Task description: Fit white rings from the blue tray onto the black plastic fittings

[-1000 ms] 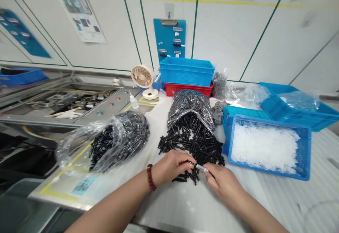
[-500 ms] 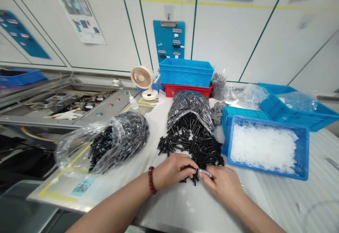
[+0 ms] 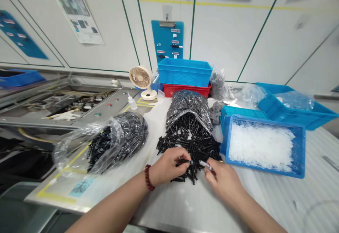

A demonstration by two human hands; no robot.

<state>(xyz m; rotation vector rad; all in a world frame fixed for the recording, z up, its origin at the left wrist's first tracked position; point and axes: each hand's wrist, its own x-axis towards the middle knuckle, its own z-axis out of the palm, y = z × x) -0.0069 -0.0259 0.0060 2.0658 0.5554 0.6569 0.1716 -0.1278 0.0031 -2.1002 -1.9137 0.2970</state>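
Observation:
My left hand (image 3: 168, 166) is shut on a thin black plastic piece (image 3: 184, 161), just above the front of a heap of black plastic parts (image 3: 194, 151). My right hand (image 3: 224, 182) pinches a slim clear tube (image 3: 205, 165) with its fingertips. The tube's tip points toward the black piece, with a small gap between them. A clear plastic bag (image 3: 188, 109) lies behind the heap, still full of the same black parts. A second clear bag (image 3: 116, 144) of black parts lies to the left of my left hand.
A blue crate (image 3: 265, 148) of white material sits right of the heap, with more blue crates (image 3: 293, 114) behind it. A blue crate (image 3: 184, 72) rests on a red one (image 3: 185, 90). Further left stand a small fan (image 3: 141, 79), a squeeze bottle (image 3: 132, 102) and a steel machine panel (image 3: 79, 107).
My hands have drawn apart, so the clear tube no longer meets the black piece. The black piece has moved left with my left hand.

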